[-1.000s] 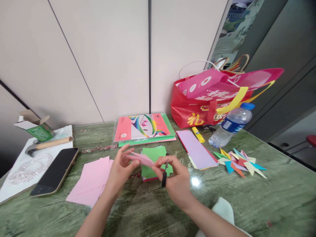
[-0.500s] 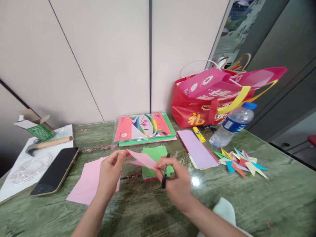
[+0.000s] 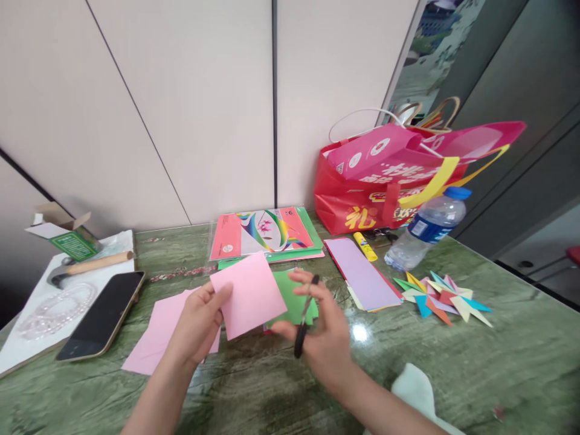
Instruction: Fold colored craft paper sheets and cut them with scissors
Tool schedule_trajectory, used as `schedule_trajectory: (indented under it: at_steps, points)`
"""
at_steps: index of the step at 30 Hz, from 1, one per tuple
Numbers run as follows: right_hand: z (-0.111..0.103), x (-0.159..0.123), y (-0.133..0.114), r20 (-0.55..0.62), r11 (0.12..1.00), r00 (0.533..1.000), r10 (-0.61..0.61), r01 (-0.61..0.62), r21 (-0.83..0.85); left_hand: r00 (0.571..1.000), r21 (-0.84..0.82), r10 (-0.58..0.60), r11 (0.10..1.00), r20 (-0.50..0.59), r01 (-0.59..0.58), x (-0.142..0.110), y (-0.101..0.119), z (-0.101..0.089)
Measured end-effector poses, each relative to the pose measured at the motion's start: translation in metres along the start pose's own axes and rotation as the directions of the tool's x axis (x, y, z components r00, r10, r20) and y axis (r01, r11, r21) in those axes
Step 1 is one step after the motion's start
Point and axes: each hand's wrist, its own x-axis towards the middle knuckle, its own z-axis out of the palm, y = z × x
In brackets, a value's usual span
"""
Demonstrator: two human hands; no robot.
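My left hand [image 3: 199, 323] pinches the left edge of a pink paper square [image 3: 248, 294] and holds it up flat over the green marbled table [image 3: 498, 362]. My right hand [image 3: 319, 329] is closed round black scissors [image 3: 302, 323], blades pointing up, with its thumb at the square's right corner. Under the hands lies a green paper stack [image 3: 296, 302]. More pink sheets [image 3: 156, 335] lie to the left on the table.
A phone [image 3: 102, 314], hammer [image 3: 86, 266], small green box [image 3: 67, 232] and beads [image 3: 54, 308] sit on the left. A coloured paper pack [image 3: 263, 232], lilac strips [image 3: 362, 275], glue stick [image 3: 364, 246], water bottle [image 3: 426, 229], red bag [image 3: 399, 175] and folded paper points [image 3: 441, 296] lie behind and right.
The pink paper, seen edge-on and folded before, now faces me as a flat open square. My left hand turned it up; the right hand with the scissors stayed close by.
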Motion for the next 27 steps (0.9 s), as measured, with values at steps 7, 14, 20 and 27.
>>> schedule_trajectory:
  at_steps: [7,14,20,27]
  points:
    - [0.008,0.005,0.012,0.275,0.59,0.756,0.594,-0.642,0.49,0.981,-0.185,-0.107,0.973,0.16,0.136,-0.011,0.008,0.008]
    - [0.009,0.001,0.002,0.594,0.237,0.608,0.527,-0.776,0.584,0.96,-0.162,-0.19,0.961,0.207,0.225,-0.013,0.004,0.015]
    - [0.006,0.007,0.016,0.361,0.216,0.587,0.725,-0.691,0.69,0.997,-0.234,-0.034,0.971,0.07,0.049,-0.006,0.01,0.002]
    - [0.006,0.009,0.019,0.179,0.404,0.685,0.706,-0.597,0.693,0.921,-0.156,0.114,0.986,0.371,-0.059,-0.014,0.004,0.011]
